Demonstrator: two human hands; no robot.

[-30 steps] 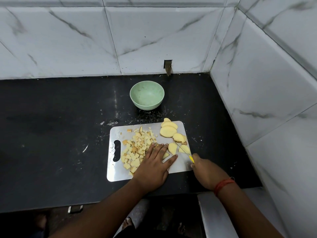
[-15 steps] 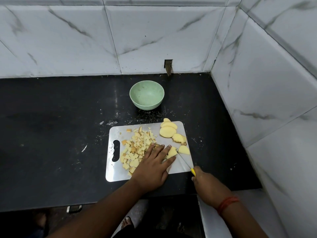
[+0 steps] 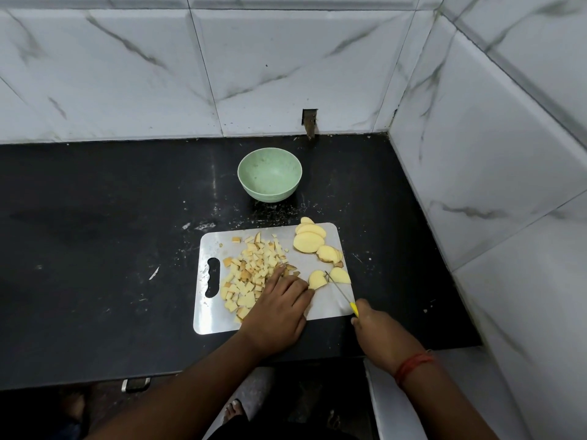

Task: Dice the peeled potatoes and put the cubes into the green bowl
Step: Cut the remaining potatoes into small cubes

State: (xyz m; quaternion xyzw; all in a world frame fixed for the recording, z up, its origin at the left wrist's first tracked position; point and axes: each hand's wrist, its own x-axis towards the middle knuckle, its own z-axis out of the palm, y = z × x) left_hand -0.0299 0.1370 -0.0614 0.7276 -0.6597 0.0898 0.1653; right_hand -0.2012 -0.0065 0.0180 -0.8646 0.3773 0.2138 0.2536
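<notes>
Your left hand [image 3: 276, 315] lay flat on the cutting board [image 3: 327, 304], fingers [image 3: 287, 282] straight and released, pressing down beside the diced pile. The fingertips reached the edge of the potato cubes [image 3: 251, 274] and sat just beside a cut potato piece [image 3: 317, 279]; whether they touched that piece I couldn't tell.

Your right hand [image 3: 379, 333] was clenched around the yellow handle of the knife [image 3: 341, 293]. The blade angled up and left across the board, with its tip between that piece and another potato piece [image 3: 340, 276] to its right. Your right wrist wore a red thread band [image 3: 413, 365].

The cubes were heaped on the left half of the board, next to the handle slot [image 3: 212, 277]. Uncut potato slices [image 3: 309, 238] were stacked at the board's far right corner, overlapping, with a smaller sliced chunk [image 3: 328, 254] just below them.

The green bowl [image 3: 269, 177] sat on the black counter [image 3: 95, 249] beyond the board, apart from it, and held no cubes. White scraps and flecks were scattered on the counter around the board's far edge. Marble-look wall tiles [image 3: 286, 68] ran behind and to the right.
</notes>
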